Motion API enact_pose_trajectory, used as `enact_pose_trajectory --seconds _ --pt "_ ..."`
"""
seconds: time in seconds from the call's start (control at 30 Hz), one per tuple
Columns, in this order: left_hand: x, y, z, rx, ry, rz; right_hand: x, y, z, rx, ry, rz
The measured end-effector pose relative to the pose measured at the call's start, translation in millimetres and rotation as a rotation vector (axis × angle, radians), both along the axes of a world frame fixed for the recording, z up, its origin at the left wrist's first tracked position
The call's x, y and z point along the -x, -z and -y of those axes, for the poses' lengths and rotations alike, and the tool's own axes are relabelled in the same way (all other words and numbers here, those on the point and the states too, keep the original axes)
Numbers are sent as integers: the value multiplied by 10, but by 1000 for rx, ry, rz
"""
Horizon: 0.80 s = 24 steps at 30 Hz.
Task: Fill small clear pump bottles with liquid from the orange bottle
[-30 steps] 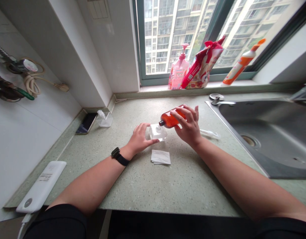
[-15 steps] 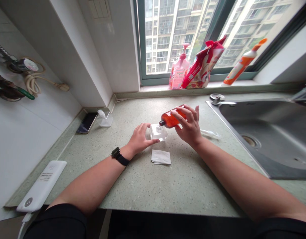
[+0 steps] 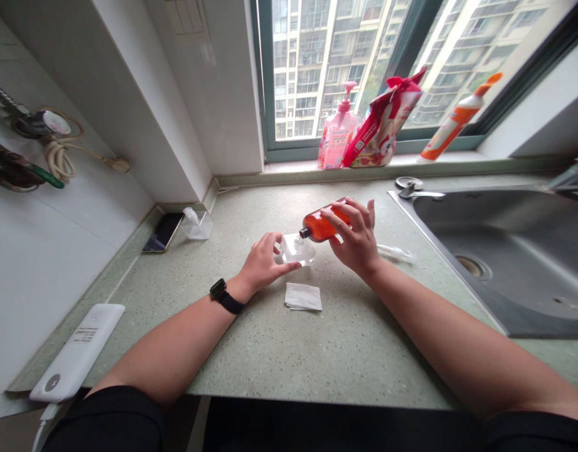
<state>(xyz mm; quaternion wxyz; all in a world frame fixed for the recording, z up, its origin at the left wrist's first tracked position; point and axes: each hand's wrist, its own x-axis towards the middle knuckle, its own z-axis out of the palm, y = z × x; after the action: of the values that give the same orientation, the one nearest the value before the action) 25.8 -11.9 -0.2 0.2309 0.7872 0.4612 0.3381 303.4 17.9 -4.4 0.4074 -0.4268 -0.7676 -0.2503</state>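
My left hand point(image 3: 265, 260) is closed around the side of a clear, square-shouldered bottle point(image 3: 295, 251) on the counter, its thumb along the near side. In my right hand point(image 3: 357, 242) is an amber bottle point(image 3: 319, 225), tilted nearly on its side with its dark threaded neck pointing left, right at the mouth of the clear bottle. Whether liquid is flowing between them I cannot tell. A folded white tissue point(image 3: 302, 296) lies just in front of the clear bottle. Partly behind my right wrist rests a white pump head point(image 3: 396, 253).
A steel sink point(image 3: 505, 251) is set into the counter point(image 3: 289, 358) at right. A phone point(image 3: 162, 232) and a clear cap point(image 3: 198, 226) lie at back left, a white power bank point(image 3: 76, 351) at front left. Pump bottle point(image 3: 336, 135), red bag point(image 3: 383, 125) and orange-white bottle point(image 3: 458, 119) line the sill.
Both hands keep their places, the amber bottle still tilted at the clear bottle's mouth. The clear bottle looks slightly tipped or turned; the whole view has shifted a little.
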Motion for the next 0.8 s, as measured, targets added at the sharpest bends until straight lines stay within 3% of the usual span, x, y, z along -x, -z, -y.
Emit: enact_pose_trajectory --seconds 0.8 --pt "9 -17 15 -95 -65 47 -5 14 4 92 -27 0"
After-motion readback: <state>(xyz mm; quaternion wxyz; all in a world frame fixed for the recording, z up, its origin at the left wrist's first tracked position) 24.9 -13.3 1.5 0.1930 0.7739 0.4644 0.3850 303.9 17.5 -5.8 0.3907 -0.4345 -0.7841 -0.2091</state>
